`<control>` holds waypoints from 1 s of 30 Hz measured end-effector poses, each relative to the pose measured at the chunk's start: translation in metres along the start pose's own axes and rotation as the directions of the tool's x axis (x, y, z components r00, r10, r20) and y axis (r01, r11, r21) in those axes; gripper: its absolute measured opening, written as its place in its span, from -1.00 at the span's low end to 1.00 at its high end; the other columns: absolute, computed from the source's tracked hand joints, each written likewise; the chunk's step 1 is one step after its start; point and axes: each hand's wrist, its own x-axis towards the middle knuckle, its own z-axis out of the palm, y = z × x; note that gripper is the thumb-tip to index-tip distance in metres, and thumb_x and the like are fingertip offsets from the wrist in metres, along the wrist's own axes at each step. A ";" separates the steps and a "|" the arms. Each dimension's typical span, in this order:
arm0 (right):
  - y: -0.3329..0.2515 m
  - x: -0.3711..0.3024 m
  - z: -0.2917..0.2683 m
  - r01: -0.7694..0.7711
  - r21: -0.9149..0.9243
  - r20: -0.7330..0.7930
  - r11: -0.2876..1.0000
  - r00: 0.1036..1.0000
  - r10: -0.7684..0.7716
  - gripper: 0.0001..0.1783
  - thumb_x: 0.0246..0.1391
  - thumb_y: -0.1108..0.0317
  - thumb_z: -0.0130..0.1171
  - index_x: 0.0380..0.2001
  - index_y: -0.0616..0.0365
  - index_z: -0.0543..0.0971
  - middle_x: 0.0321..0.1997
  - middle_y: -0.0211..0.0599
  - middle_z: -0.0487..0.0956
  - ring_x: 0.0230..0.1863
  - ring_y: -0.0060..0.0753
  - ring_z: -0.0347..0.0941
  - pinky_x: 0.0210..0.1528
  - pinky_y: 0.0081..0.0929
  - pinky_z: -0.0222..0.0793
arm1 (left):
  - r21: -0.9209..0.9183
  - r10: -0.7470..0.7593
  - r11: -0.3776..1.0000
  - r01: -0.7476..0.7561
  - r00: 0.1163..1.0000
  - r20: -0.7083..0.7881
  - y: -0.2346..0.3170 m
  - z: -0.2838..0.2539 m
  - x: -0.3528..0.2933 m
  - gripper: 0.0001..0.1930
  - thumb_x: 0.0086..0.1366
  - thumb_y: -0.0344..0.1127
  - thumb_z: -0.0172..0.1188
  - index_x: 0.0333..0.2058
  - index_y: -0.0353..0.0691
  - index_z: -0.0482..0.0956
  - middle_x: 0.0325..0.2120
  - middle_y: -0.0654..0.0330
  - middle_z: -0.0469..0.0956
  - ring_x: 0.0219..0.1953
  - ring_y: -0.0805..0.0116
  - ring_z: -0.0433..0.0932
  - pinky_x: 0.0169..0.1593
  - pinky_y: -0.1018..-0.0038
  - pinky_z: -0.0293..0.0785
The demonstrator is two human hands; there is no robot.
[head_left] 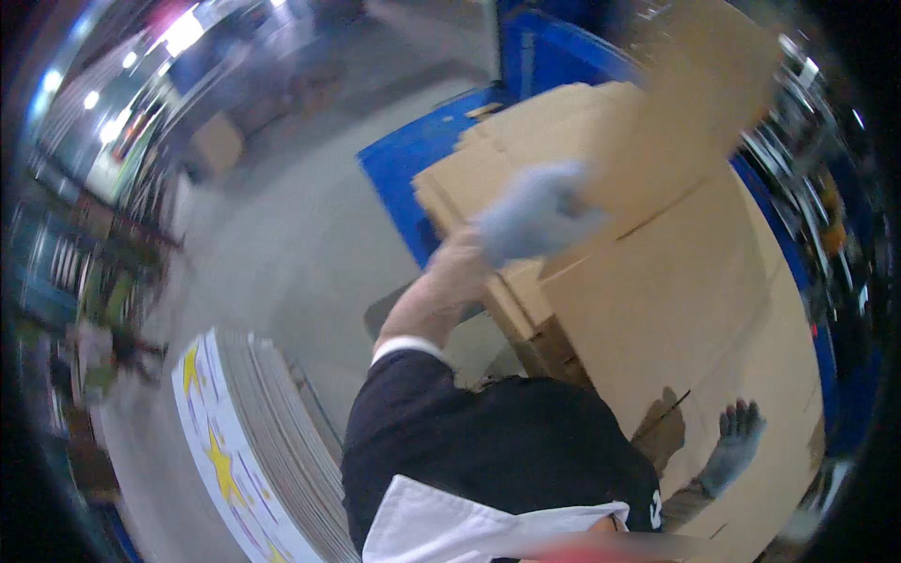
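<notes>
My left hand (540,214), in a light grey-blue glove, reaches forward with its fingers closed at the edge of a raised brown cardboard flap (690,94), which is blurred by motion. The flap appears to belong to a large flat cardboard sheet (676,291) with slots and crease lines. My right hand (737,446), in a grey glove with bare fingertips, lies on the near right part of that sheet, fingers stretched out. More cardboard sheets (526,127) are stacked beneath and beyond it, their edges uneven on the left.
A blue metal platform (399,155) shows beside and behind the stack. At lower left stands a bundle of flat white printed cartons (221,450) with yellow stars. Grey floor (282,216) stretches to the left. Blurred metal equipment (817,159) lines the right side.
</notes>
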 end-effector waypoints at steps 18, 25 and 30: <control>-0.031 0.072 0.114 -0.192 0.217 0.433 0.957 0.898 0.082 -0.40 0.25 -0.06 -0.21 0.09 0.26 0.32 0.11 -0.09 0.39 0.12 -0.07 0.32 0.17 -0.22 0.20 | 0.155 0.502 0.845 -0.511 0.859 0.096 0.018 0.158 -0.063 -0.48 -0.03 -0.36 0.25 0.00 -0.11 0.47 0.07 0.13 0.40 0.13 0.09 0.35 0.21 0.18 0.25; -0.001 0.105 0.031 -0.360 0.285 0.590 0.888 0.796 0.133 -0.52 0.26 0.05 -0.13 -0.01 0.24 0.42 0.00 -0.12 0.49 0.01 -0.07 0.40 0.06 -0.24 0.30 | 0.149 0.525 0.829 -0.538 0.842 0.123 0.038 0.164 -0.068 -0.49 -0.02 -0.38 0.18 0.00 -0.20 0.46 0.04 0.06 0.43 0.14 0.11 0.35 0.21 0.21 0.26; 0.002 0.035 -0.178 0.337 -0.696 0.062 0.635 0.908 -0.414 -0.49 0.20 -0.01 -0.03 -0.02 0.22 0.45 0.01 -0.15 0.51 -0.02 -0.05 0.44 -0.06 -0.24 0.40 | 0.197 0.566 0.809 -0.554 0.824 -0.005 0.037 0.119 -0.048 -0.51 0.00 -0.56 0.11 0.00 -0.24 0.48 -0.04 0.08 0.51 0.01 0.10 0.47 0.09 0.24 0.38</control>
